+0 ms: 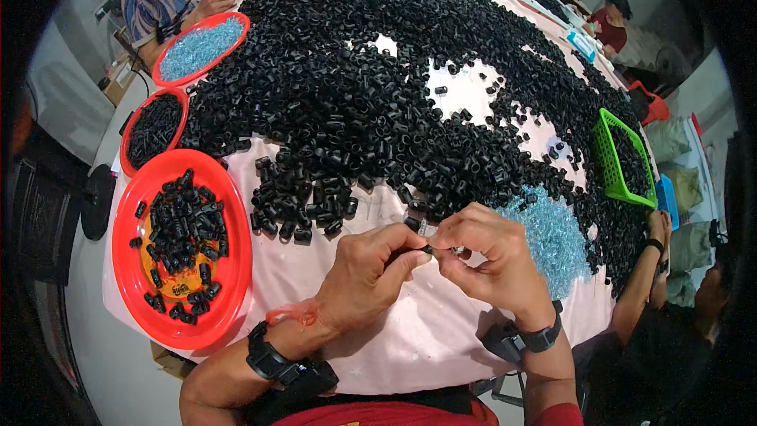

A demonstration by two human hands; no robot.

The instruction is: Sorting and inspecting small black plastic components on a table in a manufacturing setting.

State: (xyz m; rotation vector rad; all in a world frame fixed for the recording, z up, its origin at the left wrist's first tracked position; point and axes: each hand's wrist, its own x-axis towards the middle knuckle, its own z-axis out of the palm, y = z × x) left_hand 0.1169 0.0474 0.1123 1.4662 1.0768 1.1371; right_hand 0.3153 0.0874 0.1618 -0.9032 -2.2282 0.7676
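Note:
My left hand is closed, pinching a small black plastic piece between thumb and forefinger. Against it, my right hand is closed too, its fingertips meeting the left ones. What the right fingers grip is mostly covered; a small shiny bit shows between them. Just beyond the fingertips are a small clear piece and a black ring-shaped part. A huge heap of black ring-shaped parts spreads over the pink cloth ahead. Beside my right hand lies a pile of clear bluish slivers.
At left stand a red tray of black assembled-looking pieces, a red bowl of thin black parts and a red tray of clear slivers. A green basket sits right. Co-workers sit around; one person's hand is at right.

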